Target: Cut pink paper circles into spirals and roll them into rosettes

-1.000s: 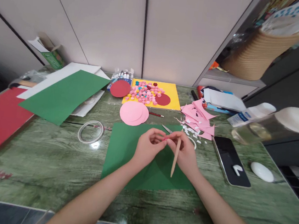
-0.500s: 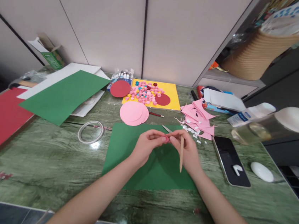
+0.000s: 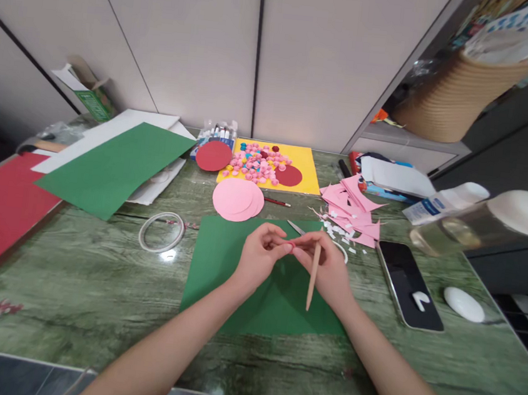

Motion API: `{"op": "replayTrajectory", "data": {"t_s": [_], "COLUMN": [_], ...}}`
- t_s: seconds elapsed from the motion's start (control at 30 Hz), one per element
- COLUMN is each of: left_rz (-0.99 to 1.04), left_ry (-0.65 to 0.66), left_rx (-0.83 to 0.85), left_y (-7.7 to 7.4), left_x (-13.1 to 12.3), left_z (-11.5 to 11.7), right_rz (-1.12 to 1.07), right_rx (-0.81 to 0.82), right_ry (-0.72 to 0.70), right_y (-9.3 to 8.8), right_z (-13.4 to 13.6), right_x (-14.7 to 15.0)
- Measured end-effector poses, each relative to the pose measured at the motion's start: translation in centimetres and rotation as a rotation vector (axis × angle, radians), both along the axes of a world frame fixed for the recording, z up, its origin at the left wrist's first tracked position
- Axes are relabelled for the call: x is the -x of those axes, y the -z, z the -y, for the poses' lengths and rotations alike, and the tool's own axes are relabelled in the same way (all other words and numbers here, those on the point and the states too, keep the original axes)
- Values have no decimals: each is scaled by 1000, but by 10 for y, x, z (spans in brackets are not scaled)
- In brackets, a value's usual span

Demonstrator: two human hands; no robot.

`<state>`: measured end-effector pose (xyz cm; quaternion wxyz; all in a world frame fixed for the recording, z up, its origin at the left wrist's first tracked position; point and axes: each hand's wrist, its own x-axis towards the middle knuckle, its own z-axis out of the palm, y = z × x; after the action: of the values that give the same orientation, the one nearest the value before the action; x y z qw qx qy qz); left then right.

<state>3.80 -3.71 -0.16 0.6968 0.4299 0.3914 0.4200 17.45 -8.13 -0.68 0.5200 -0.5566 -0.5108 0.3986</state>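
My left hand (image 3: pixel 261 250) and my right hand (image 3: pixel 327 264) meet above a green paper sheet (image 3: pixel 217 280). Their fingertips pinch a small pink paper coil (image 3: pixel 292 246) from both sides, mostly hidden by the fingers. A pale wooden stick (image 3: pixel 312 284) is tucked between fingers of my right hand and points down toward me. Scissors (image 3: pixel 295 227) lie just beyond the hands, one white handle loop showing beside my right hand. Pink paper circles (image 3: pixel 235 199) overlap at the sheet's far left edge.
Many small pink, blue and red paper rolls (image 3: pixel 258 167) cover a yellow sheet (image 3: pixel 312 165). Pink scraps (image 3: pixel 352 210) and white bits lie at right, near a phone (image 3: pixel 408 288) and a clear bottle (image 3: pixel 468 228). A tape roll (image 3: pixel 161 232) rests at left.
The wooden stick has swung slightly, its lower end shifting left. My fingers have closed further round the pink coil, and the scissors' white handle now shows beside my right hand.
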Motion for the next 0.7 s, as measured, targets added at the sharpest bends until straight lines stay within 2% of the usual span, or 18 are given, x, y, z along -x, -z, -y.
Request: {"op": "replayTrajectory", "data": {"t_s": [0.2,0.43,0.7], "left_rz": [-52,152,70], "left_ry": [32,123,128], "left_rx": [-107,120,110], "left_y": [5,3,4], "left_x": [-1,-1,0], "left_z": [0,0,-2], "right_rz": [38,80,-12], "right_rx": [-18,-20,45], "right_ry": [32,68,-9], "right_y": [-3,-2,0], "right_z": [-1,-4,-6], "right_x": [-2,-7,-11]}}
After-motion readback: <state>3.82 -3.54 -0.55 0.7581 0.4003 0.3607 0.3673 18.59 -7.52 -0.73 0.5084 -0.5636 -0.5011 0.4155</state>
